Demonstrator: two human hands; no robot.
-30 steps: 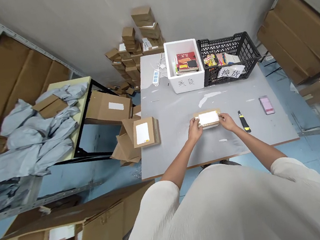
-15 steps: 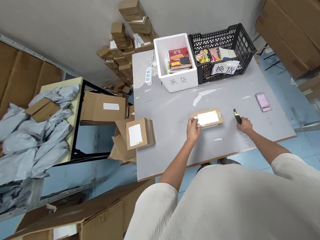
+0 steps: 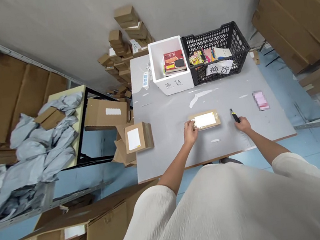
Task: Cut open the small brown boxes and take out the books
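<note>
On the grey table [image 3: 168,134] lies a small cardboard box [image 3: 205,120] with a white label on top and tape along its edges. My left hand [image 3: 190,132] grips its left end, fingers curled over the corner. To the right of the box, my right hand [image 3: 243,124] is closed round a black and yellow box cutter [image 3: 235,116]. The cutter points away from me and slightly left, apart from the box. Whether its blade is out is too small to tell.
A white foam bin [image 3: 174,83] with books and a black crate [image 3: 216,53] with books stand at the back. A labelled box [image 3: 138,136] sits at the left edge. A power strip [image 3: 146,80] and a blurred pink item [image 3: 261,100] lie on the table.
The view has shifted slightly. The box cutter's tip leans a little more to the left. My left hand keeps its hold on the cardboard box.
</note>
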